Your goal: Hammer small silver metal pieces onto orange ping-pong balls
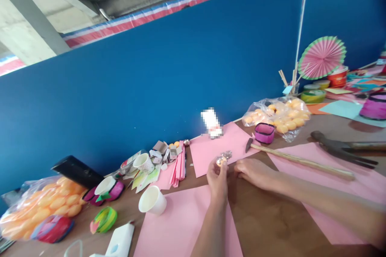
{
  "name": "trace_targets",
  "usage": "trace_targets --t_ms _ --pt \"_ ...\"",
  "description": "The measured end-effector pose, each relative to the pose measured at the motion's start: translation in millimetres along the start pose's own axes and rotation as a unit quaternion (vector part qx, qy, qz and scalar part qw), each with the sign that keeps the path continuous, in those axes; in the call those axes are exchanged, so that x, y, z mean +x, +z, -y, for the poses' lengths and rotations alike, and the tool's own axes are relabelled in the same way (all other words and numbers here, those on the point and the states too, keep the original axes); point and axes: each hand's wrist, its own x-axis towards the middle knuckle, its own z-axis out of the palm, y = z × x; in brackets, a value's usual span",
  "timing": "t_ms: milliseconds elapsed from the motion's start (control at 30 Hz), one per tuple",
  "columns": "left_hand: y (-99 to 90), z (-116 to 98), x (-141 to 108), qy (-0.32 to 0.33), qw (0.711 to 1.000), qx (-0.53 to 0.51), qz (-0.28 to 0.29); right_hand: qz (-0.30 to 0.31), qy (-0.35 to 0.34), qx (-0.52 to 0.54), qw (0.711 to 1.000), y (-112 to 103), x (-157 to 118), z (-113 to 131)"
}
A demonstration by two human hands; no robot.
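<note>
My left hand (217, 174) is raised over the table's middle, fingers closed round a small shiny ball (221, 161). Just behind it, a little heap of silvery bits (226, 154) shows at the edge of a pink sheet (223, 144). My right hand (251, 170) rests low on the brown table to the right, its fingers curled; whether anything is in them is hidden. Beyond the right hand lies a small hammer (301, 161) with a wooden handle. Another pink sheet (183, 225) lies under my left forearm.
Paper cups (152, 200), tape rolls (104, 219) and a bag of orange balls (45, 204) stand at the left. A claw hammer (337, 148), a purple band (264, 133) and another bag of balls (279, 114) lie at the right. A blue wall (150, 88) rises behind.
</note>
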Motion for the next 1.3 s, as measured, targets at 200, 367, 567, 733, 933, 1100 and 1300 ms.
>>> trace_targets --t_ms 200,367,567,733,933,1100,1300 --pt "0.7 -3.9 -2.2 -0.003 1.000 -0.006 0.005 -0.058 0.035 0.077 0.995 -8.1 -0.6 1.3" --pt "2.0 -6.6 -4.7 -0.009 1.000 -0.029 0.003 -0.097 0.064 0.256 0.960 -10.0 7.0 1.2" --pt "0.3 -0.1 -1.0 0.003 1.000 0.002 0.021 -0.112 0.084 0.397 0.907 0.5 8.7 -5.2" --pt "-0.6 1.3 -0.6 -0.006 0.999 0.039 0.036 -0.118 0.136 0.495 0.850 10.4 4.7 -8.6" --pt "3.7 -3.8 -4.9 0.004 0.996 0.076 0.050 -0.129 0.133 0.528 0.829 17.0 2.2 -7.8" --pt "5.0 -3.3 -5.1 0.005 0.995 0.084 0.048 -0.137 0.110 0.514 0.840 17.9 2.5 -7.9" --pt "5.5 -2.5 -6.2 0.018 0.995 0.086 0.056 -0.158 0.078 0.521 0.835 13.5 0.9 -6.7"
